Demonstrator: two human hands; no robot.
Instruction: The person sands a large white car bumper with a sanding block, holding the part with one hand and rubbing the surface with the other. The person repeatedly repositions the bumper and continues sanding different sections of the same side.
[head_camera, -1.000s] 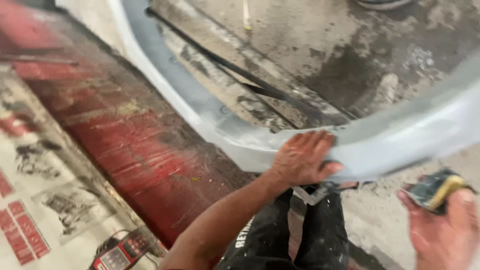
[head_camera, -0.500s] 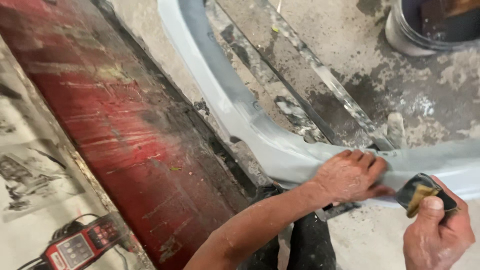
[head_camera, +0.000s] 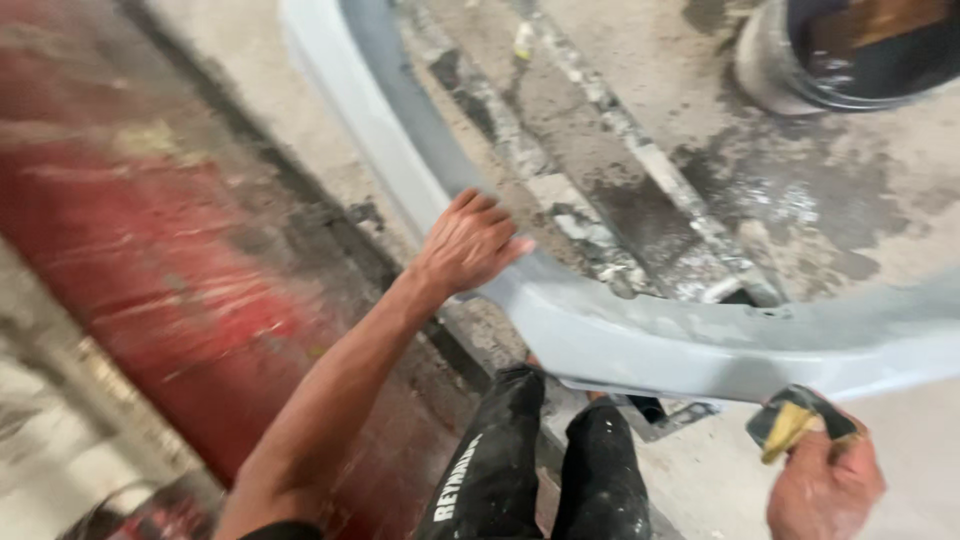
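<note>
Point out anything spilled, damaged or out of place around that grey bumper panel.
The concrete floor beside the bucket is blotched with dark wet-looking stains and pale crusted streaks, like spilled material. The grey panel shows patchy, uneven tones near the left hand. The right hand holds a sanding pad.

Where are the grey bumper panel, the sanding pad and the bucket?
grey bumper panel (head_camera: 700, 345): head view, on its broad lower face.
sanding pad (head_camera: 795, 420): head view, on its dark and yellow top, above the right hand's fingers.
bucket (head_camera: 775, 70): head view, on its grey outer wall.
</note>
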